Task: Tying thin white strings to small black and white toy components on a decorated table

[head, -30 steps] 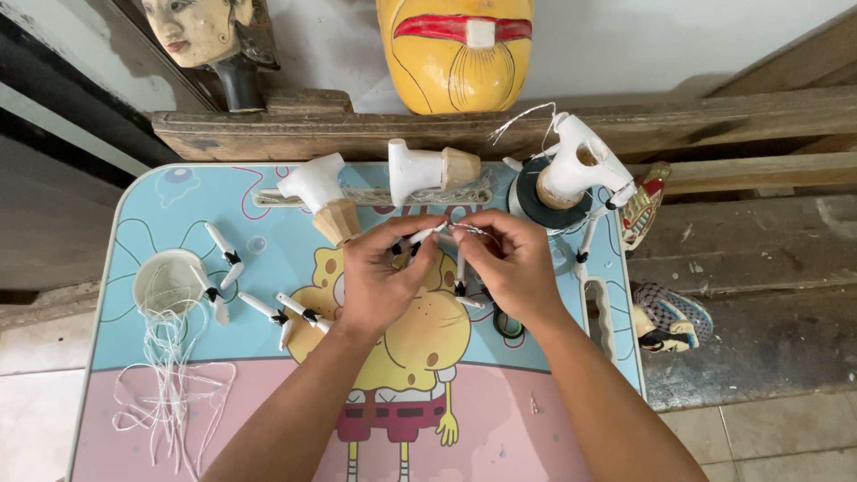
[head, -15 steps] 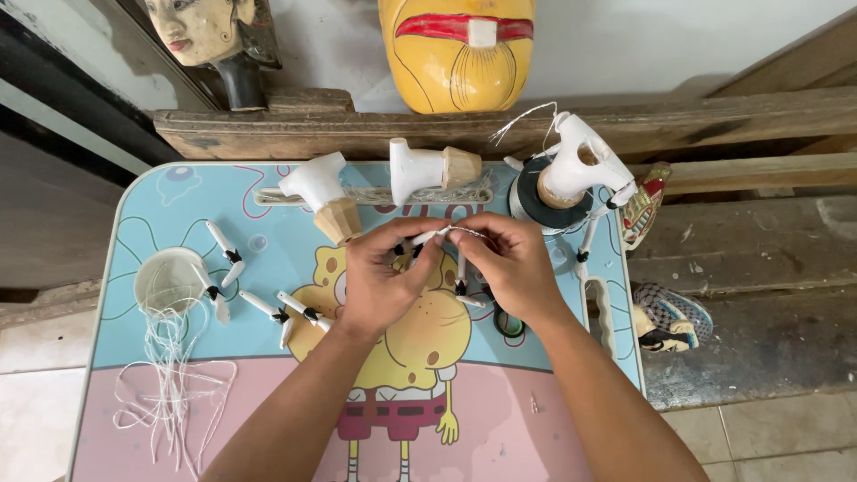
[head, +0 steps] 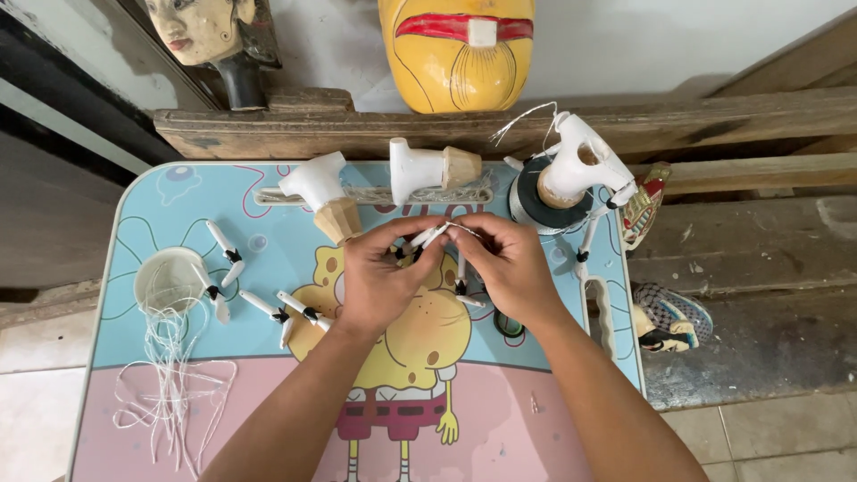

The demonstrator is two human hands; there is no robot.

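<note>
Hands meet at the middle of the frame in the head view, above a small desk (head: 161, 192) whose top carries a cartoon print in blue, pink and yellow. The left hand (head: 379, 277) is curled nearly closed, its thumb and forefinger pinching a small white jointed puppet arm (head: 421, 239) that sticks out toward the upper right. The right hand (head: 504, 263) is also curled, its fingertips pinched on a thin white thread (head: 460, 228) at the tip of that piece; the two hands almost touch.

In the upper middle of the frame, two white wooden puppet torsos (head: 312, 181) with bare wood ends lie near the desk's far edge, just beyond the hands. At upper right, a third white puppet body (head: 585, 161) rests on a dark spool (head: 527, 198), with loose thread trailing up from it. At the left of the frame sits a small white cup (head: 170, 278), and a tangle of white string (head: 170, 384) spreads below it toward the lower left. Several more white jointed arms with black joints (head: 228, 256) lie scattered between the cup and the left hand.

Behind the desk a rough wooden beam (head: 357, 125) runs across the upper frame, carrying a yellow painted mask (head: 455, 49) at top centre and a carved pale puppet head (head: 201, 31) at upper left.
</note>
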